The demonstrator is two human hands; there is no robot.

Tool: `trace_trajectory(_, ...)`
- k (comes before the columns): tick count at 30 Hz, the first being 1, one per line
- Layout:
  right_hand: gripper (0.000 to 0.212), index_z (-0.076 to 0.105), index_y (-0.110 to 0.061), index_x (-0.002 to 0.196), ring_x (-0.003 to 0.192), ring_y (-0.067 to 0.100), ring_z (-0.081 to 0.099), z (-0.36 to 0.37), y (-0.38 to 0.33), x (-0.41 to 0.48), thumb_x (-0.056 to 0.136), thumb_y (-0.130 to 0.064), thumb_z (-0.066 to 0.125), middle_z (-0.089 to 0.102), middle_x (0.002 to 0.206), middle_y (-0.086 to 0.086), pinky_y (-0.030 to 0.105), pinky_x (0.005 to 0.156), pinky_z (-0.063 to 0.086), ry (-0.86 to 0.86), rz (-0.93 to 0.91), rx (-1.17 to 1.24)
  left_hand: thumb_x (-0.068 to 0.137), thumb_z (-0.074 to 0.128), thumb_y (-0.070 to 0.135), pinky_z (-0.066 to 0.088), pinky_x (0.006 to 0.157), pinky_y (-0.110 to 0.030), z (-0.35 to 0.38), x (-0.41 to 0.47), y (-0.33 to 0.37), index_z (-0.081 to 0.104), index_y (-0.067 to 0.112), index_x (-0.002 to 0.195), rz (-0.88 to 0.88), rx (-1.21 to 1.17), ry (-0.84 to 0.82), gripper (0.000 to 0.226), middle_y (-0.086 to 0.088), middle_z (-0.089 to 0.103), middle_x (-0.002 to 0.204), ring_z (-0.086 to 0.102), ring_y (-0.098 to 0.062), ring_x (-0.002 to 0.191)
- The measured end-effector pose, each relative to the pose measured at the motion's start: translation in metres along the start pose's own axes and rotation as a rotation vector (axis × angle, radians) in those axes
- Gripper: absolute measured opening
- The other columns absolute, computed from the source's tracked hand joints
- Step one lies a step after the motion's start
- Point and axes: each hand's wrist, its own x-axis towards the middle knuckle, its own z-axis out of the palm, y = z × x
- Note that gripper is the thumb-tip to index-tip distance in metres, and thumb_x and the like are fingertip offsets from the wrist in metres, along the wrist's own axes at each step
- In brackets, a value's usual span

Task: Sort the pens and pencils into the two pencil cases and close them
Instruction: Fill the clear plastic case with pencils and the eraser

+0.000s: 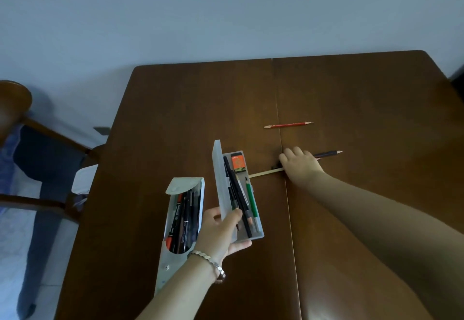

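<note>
- Step: gathering loose pencils. Right hand point(300, 166) covers dark pencil point(329, 153) and pale pencil point(263, 173); grip cannot be told.
- Left hand point(221, 231) grasps the open hard case point(260, 230).
- Next, probably: lift both into the case; red pencil point(287, 125) waits beyond the right hand.

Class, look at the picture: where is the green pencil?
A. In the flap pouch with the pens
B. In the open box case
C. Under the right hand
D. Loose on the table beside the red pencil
B: the green pencil lies inside the open box case, along its right side, while the left hand grips that case's near end.
</note>
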Motion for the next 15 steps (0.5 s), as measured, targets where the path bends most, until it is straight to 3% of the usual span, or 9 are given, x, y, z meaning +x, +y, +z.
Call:
trace_trajectory(5,0.028,0.037,-0.007,0.125,0.112,0.028,0.049,0.012,0.004,-0.004,0.099,-0.011,0.028,0.046,0.126,0.013,0.034,0.087,0.047,-0.078,0.029,0.01,0.087,0.059,0.006,0.055,0.078,-0.052,0.004,0.006,0.005,0.043,0.013,0.111,0.004,-0.021,-0.01,0.031,-0.007,0.049,0.101,0.054,-0.037,0.111)
trace_trajectory(7,0.025,0.037,-0.006,0.122,0.106,0.031,0.055,0.013,0.006,-0.011,0.099,-0.009,0.029,0.046,0.123,0.014,0.036,0.082,0.049,-0.143,0.103,0.135,0.087,0.059,0.006,0.056,0.078,-0.052,0.005,0.004,0.003,0.043,0.013,0.111,0.004,-0.017,-0.008,0.03,-0.01,0.049,0.107,0.056,-0.036,0.108)
trace_trajectory(9,0.021,0.038,-0.003,0.117,0.097,0.036,0.06,0.008,0.006,-0.022,0.098,-0.01,0.035,0.051,0.116,0.015,0.04,0.075,0.047,-0.14,0.258,0.435,0.087,0.059,0.006,0.055,0.08,-0.052,0.004,0.001,0.001,0.045,0.013,0.105,-0.002,-0.02,-0.008,0.024,-0.009,0.05,0.102,0.056,-0.034,0.102)
trace_trajectory(11,0.016,0.039,-0.004,0.109,0.079,0.034,0.061,0.001,0.005,-0.034,0.096,-0.013,0.041,0.058,0.095,0.014,0.036,0.061,0.044,0.033,0.378,0.799,0.087,0.059,0.004,0.054,0.082,-0.054,0.003,-0.002,-0.002,0.047,0.014,0.096,-0.004,-0.048,-0.015,0.018,-0.007,0.051,0.095,0.055,-0.031,0.097)
trace_trajectory(13,0.009,0.043,-0.011,0.098,0.057,0.017,0.052,-0.012,0.0,-0.051,0.096,-0.02,0.046,0.053,0.072,0.002,0.027,0.05,0.041,0.273,0.42,1.136,0.087,0.059,0.004,0.053,0.082,-0.054,0.0,-0.004,-0.005,0.05,0.013,0.092,0.0,-0.069,-0.02,0.014,-0.006,0.052,0.095,0.054,-0.031,0.098)
trace_trajectory(15,0.023,0.044,-0.018,0.075,0.046,0.004,0.037,-0.024,-0.01,-0.07,0.095,-0.027,0.05,0.04,0.059,-0.005,0.014,0.043,0.034,0.477,0.463,1.43,0.087,0.059,0.006,0.055,0.079,-0.052,-0.001,-0.008,-0.011,0.051,0.013,0.09,0.014,-0.037,-0.019,0.01,-0.007,0.053,0.096,0.057,-0.03,0.096)
